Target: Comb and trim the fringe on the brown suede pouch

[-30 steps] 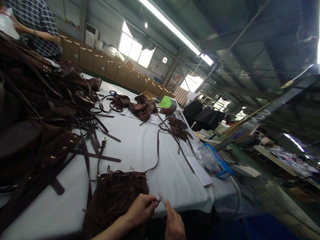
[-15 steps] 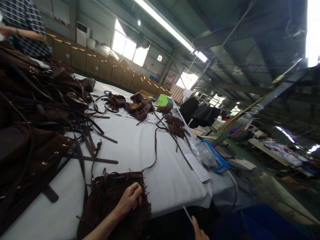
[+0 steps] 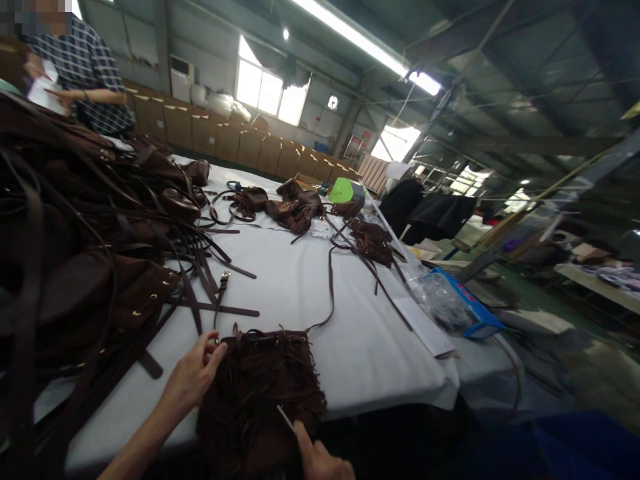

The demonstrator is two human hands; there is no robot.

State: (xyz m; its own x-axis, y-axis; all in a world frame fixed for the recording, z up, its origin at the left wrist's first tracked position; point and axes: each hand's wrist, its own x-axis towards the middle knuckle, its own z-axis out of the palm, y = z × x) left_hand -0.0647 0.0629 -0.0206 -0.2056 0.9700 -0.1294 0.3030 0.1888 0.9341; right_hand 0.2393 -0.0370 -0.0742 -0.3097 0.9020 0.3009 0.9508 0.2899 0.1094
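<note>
A dark brown fringed bag (image 3: 265, 380) lies flat at the near edge of the white-covered table. My left hand (image 3: 193, 370) is closed at its upper left corner, with thumb and fingers pinching the edge by the strap. In my right hand (image 3: 323, 459), low in the view, is a thin, pale, pointed metal tool (image 3: 286, 418). Its tip is over the lower part of the bag; whether it touches the fringe I cannot tell. The handle is hidden inside my fist. A strap with a buckle (image 3: 225, 279) runs up from the bag's left corner.
A heap of brown bags and straps (image 3: 100, 267) covers the left side. More brown bags (image 3: 295, 205) lie at the far end, near a green piece (image 3: 341, 191). A blue box (image 3: 467, 303) with clear plastic stands right. A person in a checked shirt (image 3: 97, 73) stands far left.
My left hand has moved from the bag's middle to its upper left corner. My right hand has brought the pointed tool left over the bag. The view has shifted left.
</note>
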